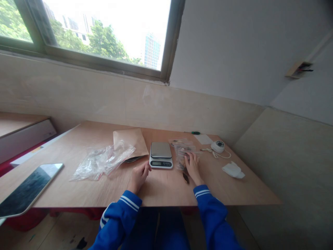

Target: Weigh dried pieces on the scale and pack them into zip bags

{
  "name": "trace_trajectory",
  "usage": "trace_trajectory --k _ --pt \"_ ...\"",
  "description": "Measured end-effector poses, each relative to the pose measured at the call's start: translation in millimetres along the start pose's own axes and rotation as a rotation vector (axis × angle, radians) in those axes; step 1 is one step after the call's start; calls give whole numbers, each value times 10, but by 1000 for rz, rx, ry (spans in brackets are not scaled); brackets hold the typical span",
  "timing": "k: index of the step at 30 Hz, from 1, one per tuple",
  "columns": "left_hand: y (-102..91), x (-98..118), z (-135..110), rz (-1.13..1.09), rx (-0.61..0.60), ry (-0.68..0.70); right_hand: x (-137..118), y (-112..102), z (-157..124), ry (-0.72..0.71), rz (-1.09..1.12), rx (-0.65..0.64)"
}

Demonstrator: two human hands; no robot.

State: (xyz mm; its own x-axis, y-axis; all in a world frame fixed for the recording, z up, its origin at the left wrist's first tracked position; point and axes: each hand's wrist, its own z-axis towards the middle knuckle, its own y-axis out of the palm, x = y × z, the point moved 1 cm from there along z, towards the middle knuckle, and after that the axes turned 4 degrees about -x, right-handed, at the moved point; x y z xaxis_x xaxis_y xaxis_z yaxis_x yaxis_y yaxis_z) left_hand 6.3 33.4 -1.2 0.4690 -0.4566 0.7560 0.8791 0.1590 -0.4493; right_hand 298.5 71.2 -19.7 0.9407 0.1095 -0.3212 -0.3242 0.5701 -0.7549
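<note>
- Right hand (pixel 193 165) is laid over clear zip bags with small brownish contents (pixel 184 147), right of tabletop (pixel 166 192) centre. Fingers are slightly spread and bent; whether plastic is pinched cannot be told.
- Bags are lined up in an overlapping row, from the hand toward the far edge.
- Small dark-brown oblong piece (pixel 185 178) is placed at the near end of the bag row, just beside the right wrist.
- Left hand (pixel 139 175) is rested toward the near edge, fingers curled in; whether anything is held inside cannot be told. Its knuckles are placed right by the scale's near-left corner; contact can't be confirmed.
- White scale with square silver platform (pixel 161 151) is set between the hands, black control panel turned to the near edge. Readout can't be made out.
- Flat brown paper pouch (pixel 131 140) is laid left of the scale, partly covered by crumpled clear plastic bags (pixel 101 161).
- Dark-screened tablet (pixel 28 189) is parked at the near-left corner.
- White dome-shaped device with cable (pixel 217 146) is placed by the right edge; crumpled white tissue (pixel 233 170) is left nearer.
- Green-handled screwdriver (pixel 195 133) is laid along the far edge, beside white paper sheet (pixel 203 139).
</note>
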Motion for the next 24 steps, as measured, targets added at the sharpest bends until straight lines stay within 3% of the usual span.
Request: trace_trajectory --k 4,7,11,14,17,20,24 --pt "0 -12 7 -23 16 -8 93 139 439 11 63 -50" --pt "-7 -10 8 -19 33 -13 14 45 549 11 102 -63" --pt "3 -17 3 -6 34 -19 -145 -239 61 40 124 3" --pt "19 -15 8 17 8 -5 -177 -363 -509 -61 212 -186" --pt "19 7 16 35 -19 18 -145 -398 -860 -52 259 -277" --pt "5 21 16 36 -19 21 -191 -402 -865 -37 331 -333" --pt "-2 0 7 14 20 3 -496 -394 -441 -121 379 -333"
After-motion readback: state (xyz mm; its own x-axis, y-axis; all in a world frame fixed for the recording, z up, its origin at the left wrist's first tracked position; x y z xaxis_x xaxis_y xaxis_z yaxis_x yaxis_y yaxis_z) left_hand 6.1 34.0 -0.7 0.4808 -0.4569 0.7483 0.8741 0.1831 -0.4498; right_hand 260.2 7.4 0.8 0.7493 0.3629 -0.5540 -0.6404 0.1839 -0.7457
